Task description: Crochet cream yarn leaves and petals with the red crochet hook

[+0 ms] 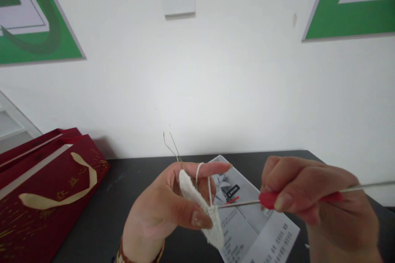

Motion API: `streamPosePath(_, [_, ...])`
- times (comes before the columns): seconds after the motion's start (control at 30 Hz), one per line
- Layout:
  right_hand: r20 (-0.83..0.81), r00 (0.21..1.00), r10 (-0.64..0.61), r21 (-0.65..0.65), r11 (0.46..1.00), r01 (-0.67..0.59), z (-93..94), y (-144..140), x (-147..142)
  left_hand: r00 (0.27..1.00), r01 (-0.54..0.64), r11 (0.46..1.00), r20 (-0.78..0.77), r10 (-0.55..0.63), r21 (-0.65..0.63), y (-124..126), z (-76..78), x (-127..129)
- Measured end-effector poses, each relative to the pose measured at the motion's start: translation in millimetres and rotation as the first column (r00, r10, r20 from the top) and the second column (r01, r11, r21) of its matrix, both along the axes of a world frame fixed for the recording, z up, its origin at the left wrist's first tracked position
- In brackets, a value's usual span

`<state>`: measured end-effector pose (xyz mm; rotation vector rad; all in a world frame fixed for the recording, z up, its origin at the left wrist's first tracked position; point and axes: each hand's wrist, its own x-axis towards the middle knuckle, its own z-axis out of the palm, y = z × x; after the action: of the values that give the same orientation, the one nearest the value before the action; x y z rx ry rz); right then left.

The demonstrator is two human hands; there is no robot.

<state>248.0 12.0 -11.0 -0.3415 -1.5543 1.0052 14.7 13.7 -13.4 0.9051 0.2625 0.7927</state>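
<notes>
Nearest, below and left of the white stitched piece, a bracelet circles the wrist of the left hand. That hand holds the piece up, thumb pressed on its near face; the fingers behind it are partly hidden, so I cannot fully tell how they close, though the index finger reaches out above the piece with white yarn looped over it and running down to the piece's edge. To the right of the piece, the fingers and thumb of the right hand pinch the grip of a red-handled hook, whose thin shaft meets that edge where the yarn arrives; whether the tip is inside a loop is too small to tell. The step in hand looks like working one stitch, and the next move seems to call for taut yarn and a small, controlled turn of the hook. Just beyond the piece rise thin strands. Beneath it a printed sheet lies on the dark surface; well to its left stand red bags. Farthest, above it, a wall carries a screen panel and two green-bordered posters.
</notes>
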Motion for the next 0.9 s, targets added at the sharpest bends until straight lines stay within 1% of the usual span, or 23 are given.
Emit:
streamPosePath(0.07, [-0.016, 0.999, 0.042, 0.02, 0.999, -0.042, -0.3, 5.9, -2.4, 1.0, -0.019, 0.999, -0.022, 0.021, 0.05, -0.8, -1.0, -0.6])
streamPosePath(0.1, [-0.043, 0.996, 0.076, -0.002, 0.997, -0.076, -0.6, 9.2, -4.4, 0.998, -0.043, 0.996, -0.044, 0.046, 0.082, -1.2, -1.0, -0.6])
streamPosePath(0.17, [-0.149, 0.98, 0.134, -0.152, 0.976, -0.157, -1.2, 15.5, -9.8, 0.986, -0.12, 0.981, -0.095, 0.135, 0.154, -2.2, 0.1, 0.1])
streamPosePath(0.2, [-0.199, 0.969, 0.146, -0.26, 0.946, -0.196, -1.4, 18.3, -13.0, 0.975, -0.166, 0.967, -0.115, 0.19, 0.192, -3.0, 1.3, 1.1])
streamPosePath(0.27, [-0.286, 0.946, 0.153, -0.446, 0.853, -0.272, -1.7, 22.4, -20.5, 0.934, -0.285, 0.92, -0.139, 0.33, 0.269, -5.3, 4.4, 4.2])
streamPosePath(0.33, [-0.356, 0.923, 0.144, -0.557, 0.761, -0.334, -1.9, 24.6, -28.3, 0.862, -0.418, 0.836, -0.134, 0.488, 0.356, -8.7, 8.1, 8.6])
streamPosePath(0.4, [-0.424, 0.897, 0.126, -0.612, 0.69, -0.387, -2.3, 24.9, -35.7, 0.766, -0.535, 0.716, -0.099, 0.635, 0.448, -12.0, 11.4, 13.3])
streamPosePath(0.47, [-0.476, 0.874, 0.096, -0.643, 0.641, -0.42, -2.6, 23.7, -42.1, 0.674, -0.615, 0.592, -0.043, 0.738, 0.52, -13.6, 13.8, 16.8])
streamPosePath(0.5, [-0.492, 0.867, 0.077, -0.652, 0.627, -0.426, -2.6, 22.4, -44.7, 0.638, -0.634, 0.542, -0.025, 0.77, 0.551, -13.5, 14.6, 17.9])
streamPosePath(0.53, [-0.502, 0.863, 0.06, -0.658, 0.622, -0.426, -2.4, 20.8, -46.8, 0.619, -0.631, 0.513, -0.022, 0.785, 0.582, -12.9, 15.0, 18.5])
streamPosePath(0.57, [-0.507, 0.861, 0.045, -0.659, 0.624, -0.42, -2.0, 18.9, -48.5, 0.615, -0.614, 0.502, -0.029, 0.788, 0.609, -12.0, 15.1, 18.9])
streamPosePath(0.6, [-0.51, 0.86, 0.029, -0.652, 0.639, -0.408, -1.4, 16.7, -49.7, 0.623, -0.591, 0.506, -0.043, 0.781, 0.629, -10.7, 15.0, 19.3])
streamPosePath(0.67, [-0.506, 0.863, -0.004, -0.628, 0.688, -0.365, -0.2, 11.9, -51.0, 0.635, -0.573, 0.519, -0.058, 0.771, 0.634, -8.4, 13.7, 21.0])
streamPosePath(0.7, [-0.498, 0.867, -0.023, -0.612, 0.718, -0.332, 0.4, 9.5, -51.3, 0.63, -0.589, 0.518, -0.049, 0.775, 0.62, -7.6, 12.8, 22.5])
streamPosePath(0.8, [-0.466, 0.881, -0.084, -0.556, 0.802, -0.217, 0.8, 3.8, -51.8, 0.591, -0.672, 0.499, -0.01, 0.807, 0.548, -7.1, 9.6, 29.6])
streamPosePath(0.9, [-0.424, 0.898, -0.12, -0.508, 0.852, -0.126, -0.3, 2.0, -53.3, 0.554, -0.715, 0.485, -0.015, 0.832, 0.504, -8.1, 7.1, 36.8])
